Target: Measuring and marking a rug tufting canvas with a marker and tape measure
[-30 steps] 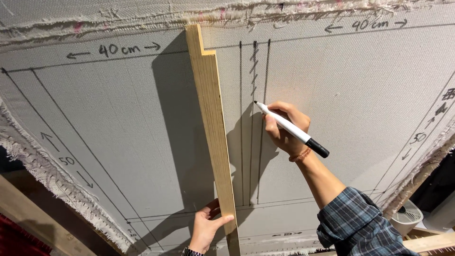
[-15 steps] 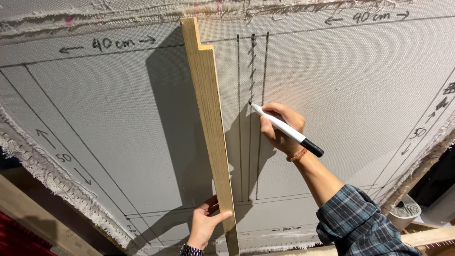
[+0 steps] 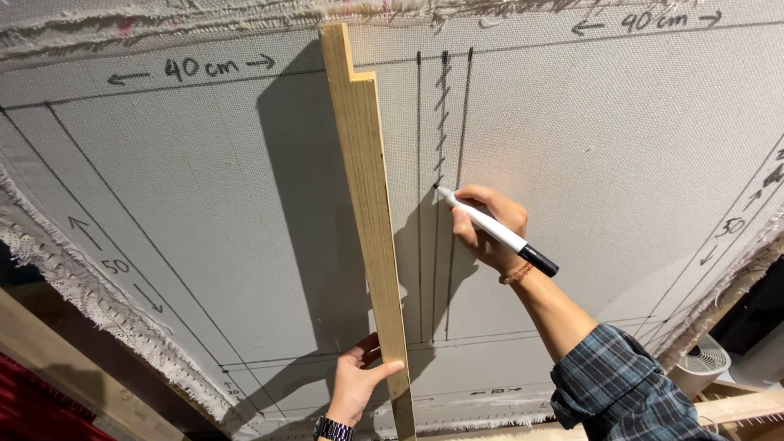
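My right hand (image 3: 488,225) grips a white marker with a black cap end (image 3: 500,233), its tip touching the grey cloth (image 3: 212,204) stretched on a frame. The tip sits at the lower end of a row of short slanted strokes drawn between vertical black lines (image 3: 445,122). My left hand (image 3: 359,382), with a wristwatch, holds the lower part of a long wooden strip (image 3: 369,204) that lies upright against the cloth, left of those lines. My right sleeve is plaid.
The cloth bears drawn lines, arrows and handwritten measures, with frayed edges at top and left (image 3: 73,310). A wooden frame beam (image 3: 49,359) runs at lower left. A white fan (image 3: 701,363) stands at lower right beside another wooden beam.
My right hand and the marker have moved down the cloth, adding slanted strokes between the vertical lines. My left hand and the wooden strip have stayed in place.
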